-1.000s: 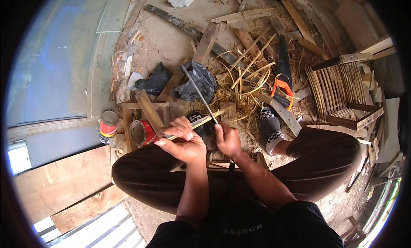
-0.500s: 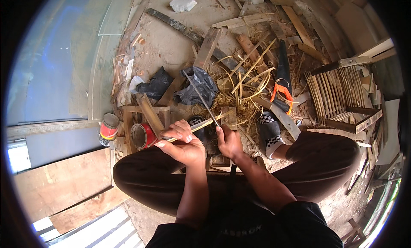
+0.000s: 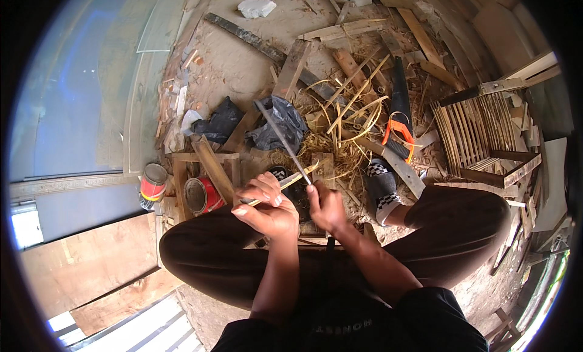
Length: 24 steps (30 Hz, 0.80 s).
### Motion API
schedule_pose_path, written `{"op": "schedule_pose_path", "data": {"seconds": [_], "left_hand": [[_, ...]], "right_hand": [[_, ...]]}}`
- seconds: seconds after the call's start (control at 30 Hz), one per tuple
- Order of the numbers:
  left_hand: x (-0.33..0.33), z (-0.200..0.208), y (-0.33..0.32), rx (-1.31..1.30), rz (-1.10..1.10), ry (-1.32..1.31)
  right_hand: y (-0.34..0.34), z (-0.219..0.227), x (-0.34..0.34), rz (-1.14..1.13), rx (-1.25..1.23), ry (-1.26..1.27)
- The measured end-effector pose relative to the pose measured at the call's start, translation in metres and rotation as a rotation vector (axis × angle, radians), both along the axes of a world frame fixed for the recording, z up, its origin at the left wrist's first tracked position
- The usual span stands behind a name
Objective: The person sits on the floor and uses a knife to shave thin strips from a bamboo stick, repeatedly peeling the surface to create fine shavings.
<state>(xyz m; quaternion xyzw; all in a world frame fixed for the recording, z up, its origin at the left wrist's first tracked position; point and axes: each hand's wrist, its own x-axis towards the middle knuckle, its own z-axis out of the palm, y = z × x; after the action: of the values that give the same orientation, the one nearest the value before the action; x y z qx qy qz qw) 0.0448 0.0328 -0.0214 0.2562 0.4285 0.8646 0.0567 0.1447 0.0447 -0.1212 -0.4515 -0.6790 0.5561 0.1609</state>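
My left hand (image 3: 271, 211) is closed around a thin bamboo strip (image 3: 291, 179), which slants up and to the right out of its fingers. In my right hand (image 3: 328, 210) is a long, narrow knife (image 3: 278, 132). The handle is wrapped by my fingers and mostly hidden. The knife's blade points away and to the left, crossing the strip near its far end. A pale, curled bit shows at that end, just right of the blade. Both hands are close together above the gap between my bent legs.
Pale shavings (image 3: 346, 146) heap up ahead, beside a black plastic bag (image 3: 280, 124). A handsaw (image 3: 399, 133) with an orange handle lies right of them. Two red cans (image 3: 195, 194) stand left. A slatted wooden frame (image 3: 477, 139) is at right, and loose boards (image 3: 294, 69) lie beyond.
My left hand and the strip have shifted slightly right, so less of the strip extends past the blade. The blade has swung a little to the left.
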Motion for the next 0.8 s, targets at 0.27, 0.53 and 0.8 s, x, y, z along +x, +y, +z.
{"op": "schedule_pose_path", "data": {"seconds": [0.27,0.53,0.8], "left_hand": [[0.005,-0.004,0.001,-0.008,-0.05,0.063],[0.013,-0.005,0.0,-0.058,-0.075,0.105],[0.011,-0.006,0.002,-0.044,-0.066,0.108]], "right_hand": [[0.005,-0.033,-0.004,-0.059,0.033,-0.032],[0.001,0.034,0.002,0.031,0.04,0.062],[0.004,-0.022,0.006,-0.022,0.027,-0.114]]}}
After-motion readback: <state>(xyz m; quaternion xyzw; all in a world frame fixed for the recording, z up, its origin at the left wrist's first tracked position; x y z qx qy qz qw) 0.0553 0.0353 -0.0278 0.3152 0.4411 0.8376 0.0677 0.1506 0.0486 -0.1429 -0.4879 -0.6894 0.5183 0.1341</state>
